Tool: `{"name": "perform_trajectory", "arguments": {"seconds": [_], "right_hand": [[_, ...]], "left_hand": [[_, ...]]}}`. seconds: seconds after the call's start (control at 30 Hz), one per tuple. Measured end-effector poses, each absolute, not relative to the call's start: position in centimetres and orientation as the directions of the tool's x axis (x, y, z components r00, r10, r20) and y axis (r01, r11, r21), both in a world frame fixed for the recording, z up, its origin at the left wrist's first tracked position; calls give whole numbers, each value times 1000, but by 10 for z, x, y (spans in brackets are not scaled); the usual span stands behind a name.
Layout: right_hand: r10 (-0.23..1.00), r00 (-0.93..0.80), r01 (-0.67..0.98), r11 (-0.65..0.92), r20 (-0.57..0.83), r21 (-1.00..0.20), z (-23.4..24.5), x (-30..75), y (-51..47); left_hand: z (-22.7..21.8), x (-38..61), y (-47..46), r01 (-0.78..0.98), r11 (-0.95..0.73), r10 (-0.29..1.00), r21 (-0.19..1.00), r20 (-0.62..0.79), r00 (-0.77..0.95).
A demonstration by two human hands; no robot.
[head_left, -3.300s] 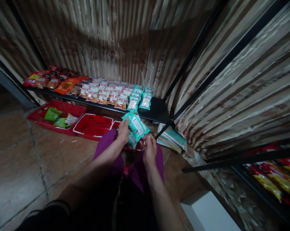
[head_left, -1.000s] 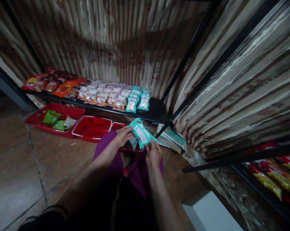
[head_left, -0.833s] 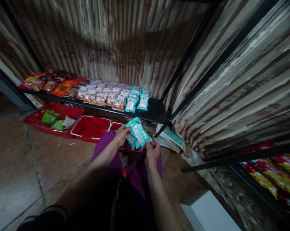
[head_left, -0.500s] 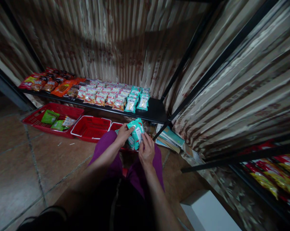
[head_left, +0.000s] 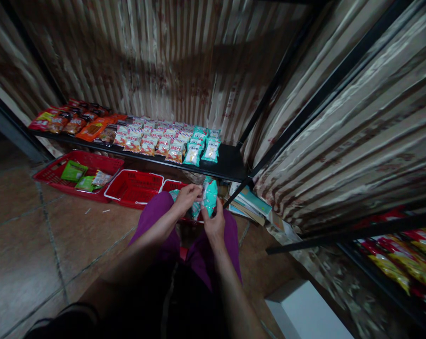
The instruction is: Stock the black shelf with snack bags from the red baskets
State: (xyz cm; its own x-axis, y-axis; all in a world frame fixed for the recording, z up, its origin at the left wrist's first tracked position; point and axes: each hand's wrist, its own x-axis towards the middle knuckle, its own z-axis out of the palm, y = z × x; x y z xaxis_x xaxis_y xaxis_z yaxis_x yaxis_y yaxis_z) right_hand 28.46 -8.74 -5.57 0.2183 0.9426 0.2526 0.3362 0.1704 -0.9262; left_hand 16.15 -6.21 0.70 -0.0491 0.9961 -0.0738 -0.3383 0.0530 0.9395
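The right hand (head_left: 214, 223) is closed on a teal packet (head_left: 210, 195), with the thumb and fingers on opposite sides. The fingers of the left hand (head_left: 186, 199) meet the packet's left edge; whether they pinch it cannot be told. The hands are close together, and the packet is held above the right basket (head_left: 170, 185), in front of purple trousers (head_left: 155, 217). More teal bags (head_left: 196, 210) lie in this basket, partly hidden by the hands and knees. To its left is the middle basket (head_left: 133, 189), and beyond that the left basket (head_left: 108, 163), containing green bags (head_left: 73, 171) and a white one. Just above the baskets runs a black shelf (head_left: 230, 162); from right to left it bears teal packs (head_left: 192, 153), white-and-orange packs (head_left: 148, 145), orange packs (head_left: 92, 129) and red packs (head_left: 42, 120). Books (head_left: 255, 203) lie beneath its right end. A white box (head_left: 315, 313) stands on the tiled floor (head_left: 92, 235), lower right.
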Motion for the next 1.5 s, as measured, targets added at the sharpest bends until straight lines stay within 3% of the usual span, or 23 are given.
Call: {"name": "perform_trajectory", "arguments": {"seconds": [0.1,0.2,0.33,0.47,0.7,0.87,1.2,1.5], "right_hand": [[948,296,10,122,119,-993,-56,286,-83],[952,305,-286,100,9,-953,-50,289,-79],[964,241,-497,23,-113,-868,-40,294,-76],[957,223,-494,-53,-185,-868,-40,300,-72],[946,216,-411,-136,-241,-901,-43,305,-68],[971,101,-451,-147,-214,-880,-40,306,-68],[976,175,-361,-62,-133,-930,-63,308,-59],[968,177,-255,-129,-177,-958,-100,327,-38]], "left_hand": [[4,161,-59,-291,24,993,956,-55,-101],[-3,161,-58,-146,22,983,989,-48,-177],[-12,161,-62,-193,133,985,972,-151,-82],[-21,165,-62,-339,247,969,908,-240,65],[-27,171,-57,-404,185,973,896,-226,-54],[-29,172,-55,-431,142,974,891,-203,-99],[-41,176,-48,-371,143,977,918,-191,-97],[-73,192,-23,-265,178,971,948,-212,-105]]}}
